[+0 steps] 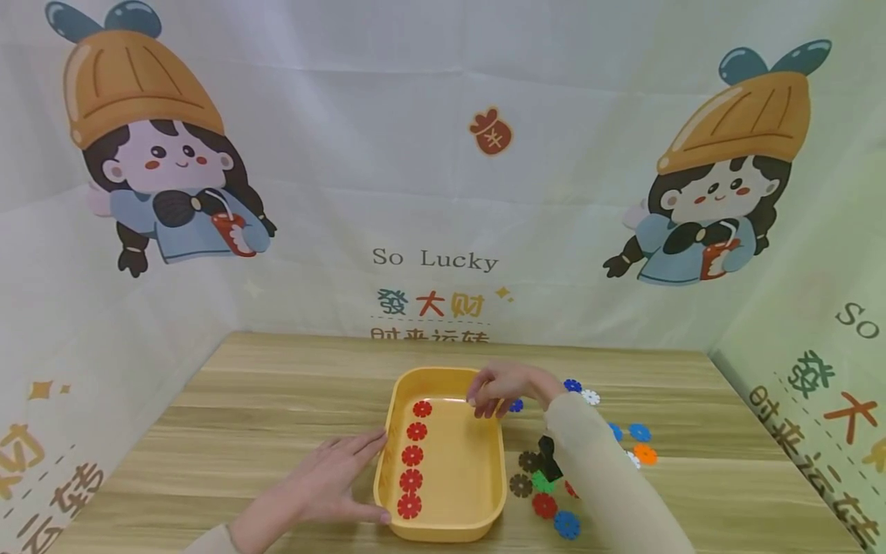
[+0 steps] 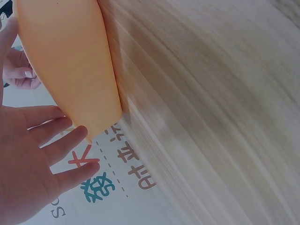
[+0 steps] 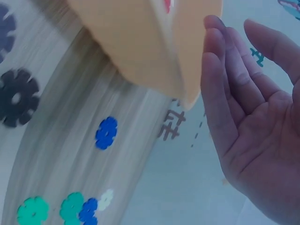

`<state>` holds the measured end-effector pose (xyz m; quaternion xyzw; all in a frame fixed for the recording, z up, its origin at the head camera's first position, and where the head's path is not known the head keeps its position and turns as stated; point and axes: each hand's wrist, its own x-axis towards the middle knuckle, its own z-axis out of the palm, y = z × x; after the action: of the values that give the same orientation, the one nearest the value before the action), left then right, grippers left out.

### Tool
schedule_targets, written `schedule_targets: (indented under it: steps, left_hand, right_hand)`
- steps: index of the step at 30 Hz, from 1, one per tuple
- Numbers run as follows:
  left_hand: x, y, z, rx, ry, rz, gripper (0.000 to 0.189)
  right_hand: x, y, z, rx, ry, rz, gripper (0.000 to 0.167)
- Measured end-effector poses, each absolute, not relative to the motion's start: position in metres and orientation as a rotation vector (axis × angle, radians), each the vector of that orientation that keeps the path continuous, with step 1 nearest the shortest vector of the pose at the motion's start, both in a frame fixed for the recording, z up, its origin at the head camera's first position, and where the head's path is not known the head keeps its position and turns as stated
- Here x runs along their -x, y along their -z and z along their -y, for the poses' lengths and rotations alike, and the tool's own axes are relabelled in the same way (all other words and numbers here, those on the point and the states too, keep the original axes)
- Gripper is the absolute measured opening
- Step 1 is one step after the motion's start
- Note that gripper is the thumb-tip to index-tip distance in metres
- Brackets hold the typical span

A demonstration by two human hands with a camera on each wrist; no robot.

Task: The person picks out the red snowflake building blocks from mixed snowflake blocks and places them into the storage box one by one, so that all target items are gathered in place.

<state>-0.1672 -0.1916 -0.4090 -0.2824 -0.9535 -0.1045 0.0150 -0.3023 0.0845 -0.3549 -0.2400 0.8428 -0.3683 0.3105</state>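
Observation:
A yellow tray [image 1: 450,531] stands on the table, with several red notched plastic discs [image 1: 412,455] in a column along its left side. My left hand [image 1: 339,477] touches the tray's left wall, fingers and thumb spread. In the left wrist view this hand [image 2: 33,159] has its fingers extended beside the tray's side [image 2: 70,61]. Over the tray's far right corner is my right hand [image 1: 498,387], fingers bent downward. In the right wrist view a gap parts the thumb from the fingers of that hand [image 3: 253,103], and nothing shows between them.
Right of the tray lie loose discs, among them a red disc [image 1: 544,505], a blue disc [image 1: 567,525], a green disc [image 1: 543,482] and an orange disc [image 1: 645,454]. A black piece [image 1: 550,459] is among them. A printed cloth [image 1: 429,192] hangs behind the wooden table [image 1: 277,400].

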Motion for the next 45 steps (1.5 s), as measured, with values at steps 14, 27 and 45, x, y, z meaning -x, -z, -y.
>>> schedule_targets:
  steps: [14,27,45]
  left_hand:
    - [0.167,0.408,0.192,0.876,0.324,2.967,0.100]
    - [0.167,0.408,0.191,0.872,0.331,2.980,0.100]
    - [0.167,0.409,0.192,0.872,0.320,2.983,0.099]
  right_hand:
    - [0.303,0.373,-0.126,0.652,1.191,-2.290,0.029]
    - [0.299,0.394,-0.172,0.663,1.261,-2.388,0.029]
    - [0.283,0.420,-0.222,0.594,1.324,-2.365,0.031]
